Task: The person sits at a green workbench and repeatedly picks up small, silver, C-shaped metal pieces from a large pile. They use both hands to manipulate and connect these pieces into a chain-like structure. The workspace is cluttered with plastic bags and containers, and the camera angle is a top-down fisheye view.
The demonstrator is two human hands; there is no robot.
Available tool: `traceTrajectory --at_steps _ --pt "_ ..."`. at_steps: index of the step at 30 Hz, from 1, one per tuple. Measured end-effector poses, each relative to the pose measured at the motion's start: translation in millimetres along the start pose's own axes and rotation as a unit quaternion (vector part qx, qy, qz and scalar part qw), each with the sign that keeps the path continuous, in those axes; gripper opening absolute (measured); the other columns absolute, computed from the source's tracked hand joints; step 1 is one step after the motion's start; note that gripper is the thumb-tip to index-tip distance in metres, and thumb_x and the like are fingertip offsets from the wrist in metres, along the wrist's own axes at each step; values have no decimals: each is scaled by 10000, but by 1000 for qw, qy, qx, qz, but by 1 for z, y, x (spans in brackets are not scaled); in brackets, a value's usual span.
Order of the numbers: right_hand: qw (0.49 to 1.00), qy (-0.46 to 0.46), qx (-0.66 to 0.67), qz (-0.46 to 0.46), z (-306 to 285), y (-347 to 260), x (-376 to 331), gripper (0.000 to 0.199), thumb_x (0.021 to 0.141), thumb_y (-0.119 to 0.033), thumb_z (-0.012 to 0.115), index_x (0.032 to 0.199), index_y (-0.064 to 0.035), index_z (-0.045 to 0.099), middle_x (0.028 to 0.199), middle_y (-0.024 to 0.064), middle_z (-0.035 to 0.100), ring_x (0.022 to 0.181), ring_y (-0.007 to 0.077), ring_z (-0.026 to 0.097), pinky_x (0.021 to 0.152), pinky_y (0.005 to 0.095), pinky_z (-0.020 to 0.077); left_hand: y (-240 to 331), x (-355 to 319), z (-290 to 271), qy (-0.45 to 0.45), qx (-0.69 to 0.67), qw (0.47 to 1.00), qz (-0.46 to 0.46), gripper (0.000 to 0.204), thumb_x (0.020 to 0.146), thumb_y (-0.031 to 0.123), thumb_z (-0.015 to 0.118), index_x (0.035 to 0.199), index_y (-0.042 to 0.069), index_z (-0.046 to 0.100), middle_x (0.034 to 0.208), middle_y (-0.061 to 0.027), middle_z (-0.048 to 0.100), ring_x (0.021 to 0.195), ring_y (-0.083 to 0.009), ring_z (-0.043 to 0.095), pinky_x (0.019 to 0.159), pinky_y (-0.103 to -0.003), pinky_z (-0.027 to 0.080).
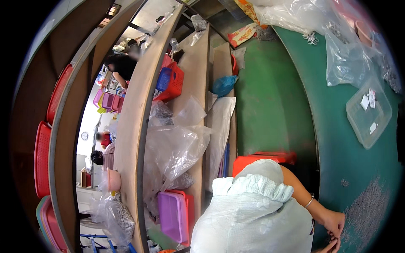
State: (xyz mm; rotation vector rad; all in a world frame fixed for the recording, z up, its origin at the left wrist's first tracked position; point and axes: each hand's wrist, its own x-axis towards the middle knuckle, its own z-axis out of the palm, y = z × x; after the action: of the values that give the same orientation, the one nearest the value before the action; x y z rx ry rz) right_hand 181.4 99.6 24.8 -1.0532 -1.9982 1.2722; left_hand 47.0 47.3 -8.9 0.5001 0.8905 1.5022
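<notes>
My left hand [334, 222], with a bracelet on its wrist, is at the edge of the green table [337, 156]. Its fingers are bent down and closed together at the tips. Just below, partly cut off by the picture's lower rim, my right hand [332, 246] meets it with pinched fingers. Whatever they hold between them is too small or hidden to make out. Right beside them spreads a heap of tiny dark grey pieces [367, 211], with a small separate cluster [345, 183] above it.
A clear plastic tray [363, 141] with white slips lies farther up the table, near plastic bags [348, 63] and scissors [311, 39]. A red stool [270, 157] stands by my side. Shelves [130, 126] at left hold baskets and bags. Other people [122, 67] are beyond the shelves.
</notes>
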Motion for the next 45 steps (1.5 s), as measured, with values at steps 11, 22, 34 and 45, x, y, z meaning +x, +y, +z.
traceTrajectory --at_steps 11,22,34,45 --pt "998 4 68 -8 6 -28 -8 181 841 -70 557 937 83 550 840 167 591 741 231 567 700 315 480 17 -3 -9 -107 155 981 53 226 805 244 638 811 23 684 743 -40 657 647 -84 585 536 -207 434" --pt "992 -110 36 -52 -12 -43 -17 212 881 -87 505 1015 77 508 904 189 595 835 243 588 764 318 485 22 -27 9 -58 22 998 -3 178 758 153 681 695 -9 641 648 -51 607 583 -95 555 489 -212 407" --pt "993 41 82 -72 -28 -10 -37 194 868 -120 555 964 48 566 899 154 602 807 210 572 741 307 473 14 -30 38 -95 -16 993 -65 119 765 64 659 725 -48 648 683 -105 637 583 -117 574 488 -209 425" --pt "990 125 40 -56 -43 19 -46 249 882 -160 529 1042 30 531 943 146 606 853 233 577 780 330 471 -7 -12 55 -79 40 995 -34 147 686 26 691 612 -54 592 540 -67 549 490 -104 527 440 -228 409"
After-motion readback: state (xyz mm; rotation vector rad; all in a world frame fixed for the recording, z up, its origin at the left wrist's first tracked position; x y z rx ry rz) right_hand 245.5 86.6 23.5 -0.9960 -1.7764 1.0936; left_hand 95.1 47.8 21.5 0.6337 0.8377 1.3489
